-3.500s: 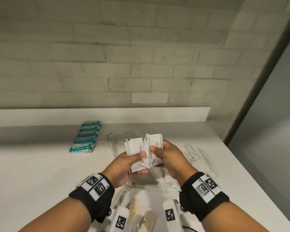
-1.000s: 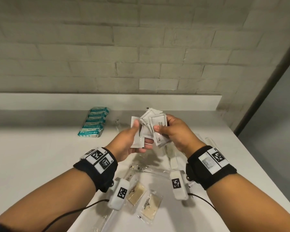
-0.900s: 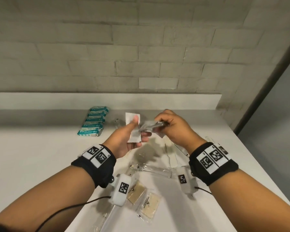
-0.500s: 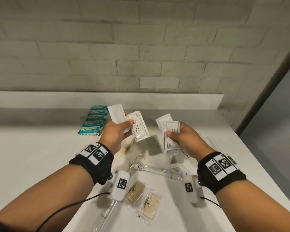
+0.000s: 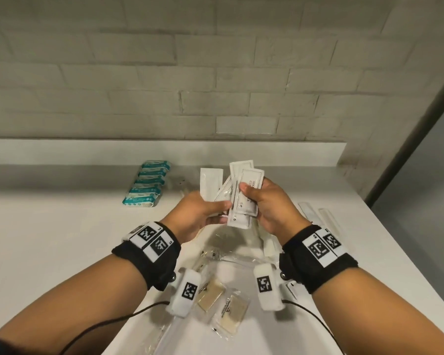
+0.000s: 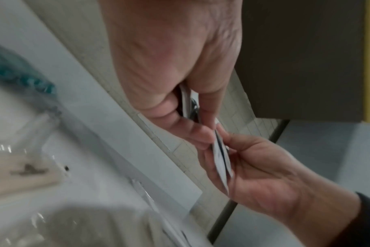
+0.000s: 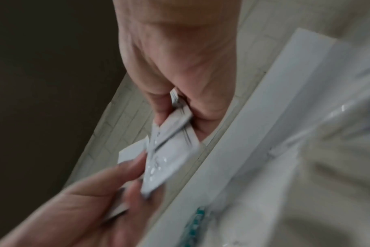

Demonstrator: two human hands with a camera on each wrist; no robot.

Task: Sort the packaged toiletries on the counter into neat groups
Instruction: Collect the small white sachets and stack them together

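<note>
Sachets [image 5: 244, 198] in both hands' grip

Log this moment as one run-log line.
hands: both hold white sachets | left hand, right hand | teal packs grouped | counter

Hands: half a second ago I was holding them apart; now I am bringing my left hand [image 5: 200, 213] and right hand [image 5: 269, 206] together above the counter.
White sachets [image 5: 244, 198]: I was gripping some in each hand; now I am pinching them as one fanned bunch between both thumbs and fingers.
Plain sachet [image 5: 210, 183]: I am raising it upright behind my left fingers, beside the bunch.
</note>
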